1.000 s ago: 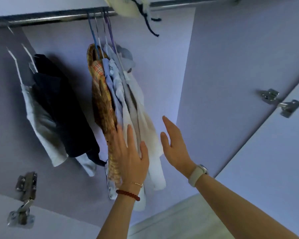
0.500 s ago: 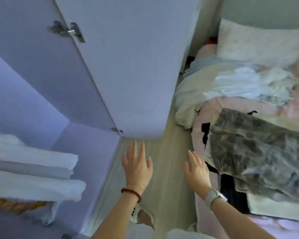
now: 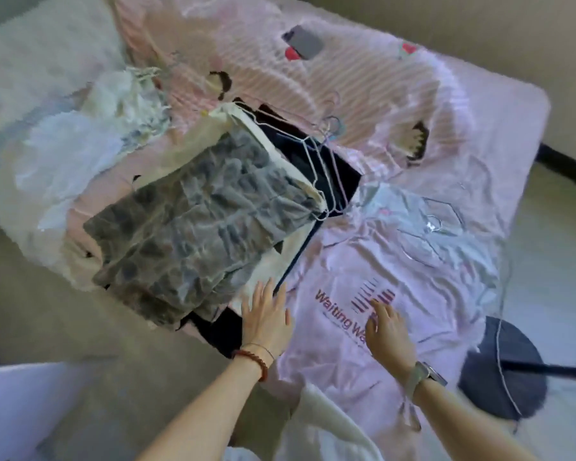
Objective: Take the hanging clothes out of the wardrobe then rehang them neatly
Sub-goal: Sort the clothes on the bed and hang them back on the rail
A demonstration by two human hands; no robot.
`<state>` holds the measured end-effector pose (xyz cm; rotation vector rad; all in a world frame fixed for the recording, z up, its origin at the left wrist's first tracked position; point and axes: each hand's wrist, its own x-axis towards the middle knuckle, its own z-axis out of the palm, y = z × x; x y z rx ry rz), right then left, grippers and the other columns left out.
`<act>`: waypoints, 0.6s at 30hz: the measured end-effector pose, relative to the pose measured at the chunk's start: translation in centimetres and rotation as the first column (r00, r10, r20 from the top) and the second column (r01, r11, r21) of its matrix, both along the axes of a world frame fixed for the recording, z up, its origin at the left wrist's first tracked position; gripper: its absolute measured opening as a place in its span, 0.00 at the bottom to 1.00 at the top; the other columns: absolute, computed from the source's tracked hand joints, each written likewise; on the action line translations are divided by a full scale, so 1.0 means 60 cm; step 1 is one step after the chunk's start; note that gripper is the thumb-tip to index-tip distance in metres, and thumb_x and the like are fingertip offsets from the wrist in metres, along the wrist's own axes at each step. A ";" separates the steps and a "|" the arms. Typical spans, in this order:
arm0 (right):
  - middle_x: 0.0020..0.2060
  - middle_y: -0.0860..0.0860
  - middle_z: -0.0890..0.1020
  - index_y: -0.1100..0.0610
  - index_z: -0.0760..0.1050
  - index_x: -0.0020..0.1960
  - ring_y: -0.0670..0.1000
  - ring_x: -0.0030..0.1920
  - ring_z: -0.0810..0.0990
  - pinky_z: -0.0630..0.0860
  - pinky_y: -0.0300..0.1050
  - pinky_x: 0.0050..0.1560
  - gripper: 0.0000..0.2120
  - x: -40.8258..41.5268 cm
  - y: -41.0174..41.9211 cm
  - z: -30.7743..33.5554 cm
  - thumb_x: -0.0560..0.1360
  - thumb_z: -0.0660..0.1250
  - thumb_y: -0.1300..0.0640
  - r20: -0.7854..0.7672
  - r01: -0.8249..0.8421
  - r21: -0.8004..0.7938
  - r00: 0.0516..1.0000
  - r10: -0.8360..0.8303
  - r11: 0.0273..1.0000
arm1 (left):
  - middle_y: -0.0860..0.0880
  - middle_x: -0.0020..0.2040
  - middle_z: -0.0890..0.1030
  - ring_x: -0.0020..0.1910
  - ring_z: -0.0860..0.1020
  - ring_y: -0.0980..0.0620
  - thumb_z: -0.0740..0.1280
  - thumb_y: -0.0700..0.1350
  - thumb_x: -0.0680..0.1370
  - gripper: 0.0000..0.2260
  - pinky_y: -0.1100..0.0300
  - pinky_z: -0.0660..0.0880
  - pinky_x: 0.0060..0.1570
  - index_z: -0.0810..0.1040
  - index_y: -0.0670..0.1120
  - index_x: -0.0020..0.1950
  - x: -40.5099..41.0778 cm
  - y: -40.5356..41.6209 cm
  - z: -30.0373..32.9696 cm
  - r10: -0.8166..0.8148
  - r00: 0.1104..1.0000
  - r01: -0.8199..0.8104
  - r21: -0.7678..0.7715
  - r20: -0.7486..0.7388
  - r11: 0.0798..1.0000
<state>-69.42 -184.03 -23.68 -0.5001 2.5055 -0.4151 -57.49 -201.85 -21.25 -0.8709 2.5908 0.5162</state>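
Clothes on wire hangers lie piled on a bed. A grey mottled garment tops a stack with cream and black pieces under it, the hanger hooks pointing to the far side. To the right lies a pink T-shirt with dark red lettering, and a pale blue garment on a hanger beyond it. My left hand is flat, fingers straight, at the near edge of the stack. My right hand is spread over the pink shirt's lettering. Neither holds anything.
The bed has a pink striped cover, with a phone on its far part. Crumpled white cloth and a pillow lie at the left. A dark round stool with a cord stands at the right. The floor is below.
My view has swung from the wardrobe rail and door across to the bed. Both hands, which were raised open by the hanging clothes, now reach down over the garments on the bed.
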 end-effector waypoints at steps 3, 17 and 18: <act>0.64 0.60 0.72 0.61 0.66 0.67 0.61 0.63 0.70 0.67 0.51 0.62 0.18 -0.061 0.062 -0.047 0.78 0.55 0.61 0.055 0.121 0.076 0.991 -0.126 0.990 | 0.49 0.77 0.48 0.75 0.46 0.49 0.52 0.48 0.81 0.24 0.49 0.48 0.72 0.48 0.50 0.76 -0.098 0.033 -0.034 -0.164 0.985 0.162 0.040 0.053 0.986; 0.70 0.60 0.61 0.61 0.58 0.70 0.61 0.70 0.61 0.61 0.61 0.65 0.26 -0.360 0.114 -0.258 0.72 0.57 0.63 -0.124 0.309 0.093 0.947 -0.297 0.947 | 0.47 0.77 0.48 0.75 0.46 0.47 0.53 0.47 0.80 0.24 0.49 0.51 0.72 0.51 0.49 0.75 -0.283 0.072 -0.273 -0.434 0.871 0.409 0.150 0.228 0.900; 0.72 0.58 0.57 0.60 0.55 0.72 0.58 0.72 0.56 0.57 0.62 0.67 0.28 -0.374 0.114 -0.269 0.73 0.57 0.62 -0.114 0.324 0.124 0.944 -0.311 0.938 | 0.47 0.77 0.45 0.75 0.44 0.47 0.53 0.48 0.80 0.25 0.48 0.49 0.73 0.49 0.49 0.76 -0.279 0.069 -0.282 -0.460 0.853 0.438 0.142 0.248 0.888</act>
